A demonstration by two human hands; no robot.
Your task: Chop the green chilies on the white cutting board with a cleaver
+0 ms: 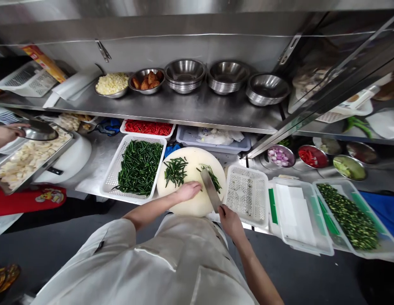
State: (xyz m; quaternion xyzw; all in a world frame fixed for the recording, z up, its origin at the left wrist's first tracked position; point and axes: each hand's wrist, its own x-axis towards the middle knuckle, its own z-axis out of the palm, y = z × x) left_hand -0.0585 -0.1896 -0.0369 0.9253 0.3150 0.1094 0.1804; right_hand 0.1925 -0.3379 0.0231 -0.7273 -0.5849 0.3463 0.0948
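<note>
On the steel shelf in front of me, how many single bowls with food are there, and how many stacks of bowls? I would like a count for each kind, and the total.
Bowls with food: 2
Stacks of bowls: 3
Total on the shelf, each stack counted as one: 5

Right hand [227, 218] closed, left hand [188, 191] low and flat.

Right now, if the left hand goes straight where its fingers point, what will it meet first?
Most likely the blade of the knife in the right hand, close to the fingertips of the left hand. From above, its height over the cutting board is hard to judge.
</note>
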